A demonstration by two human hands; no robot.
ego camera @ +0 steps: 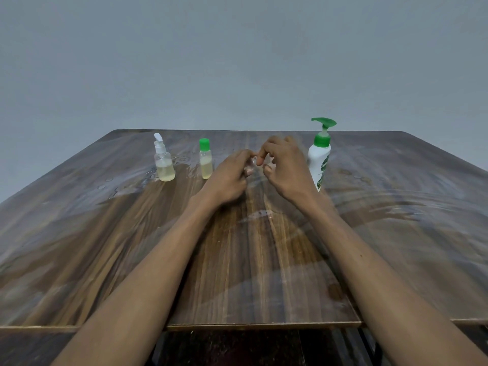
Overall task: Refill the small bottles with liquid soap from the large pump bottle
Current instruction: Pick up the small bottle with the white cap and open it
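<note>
Hands meet at the table's point(264, 273) middle: the left hand point(229, 178) and the right hand point(284, 167) both curl their fingers around something small and clear between them, probably a third small bottle or its cap, too blurred to name. The spray bottle point(164, 162) and the green-capped bottle point(205, 161) stand at the left, partly filled. The large pump bottle point(320, 157) waits just beside the right hand, within easy reach for pumping.

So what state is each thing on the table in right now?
Spray bottle: upright, capped, part full of pale liquid.
Green-capped bottle: upright, closed, part full.
Pump bottle: upright, untouched.
Left hand and right hand: together pinch a small clear thing, too blurred to name.
Table: wet patches.
</note>
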